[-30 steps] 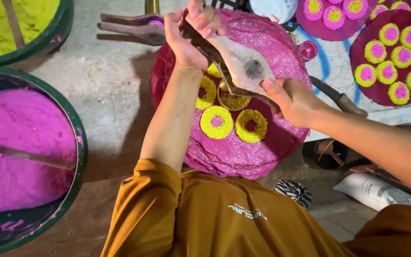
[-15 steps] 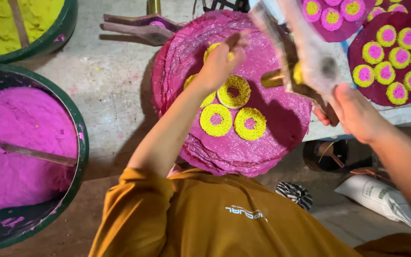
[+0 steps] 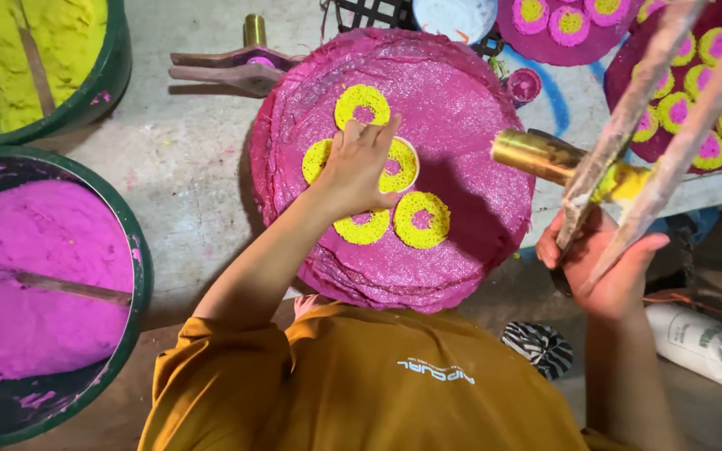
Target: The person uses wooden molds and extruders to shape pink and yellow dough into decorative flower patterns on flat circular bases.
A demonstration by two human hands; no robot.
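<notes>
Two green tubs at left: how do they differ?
Contents: the near tub holds magenta paste; the far tub holds yellow paste.
View: the near tub shows most of its round rim; the far tub is cut off by the top-left corner of the frame.
Stick: it lies roughly level across the magenta paste, but slants steeply in the yellow.
Shared: both are dark green, round, and hold a stick sunk in paste.

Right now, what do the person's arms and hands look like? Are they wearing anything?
Both hands, left hand and right hand, are bare: no gloves, rings or watch show. The forearms are bare too. A mustard-orange short-sleeved shirt with small white print covers the shoulders.
</notes>
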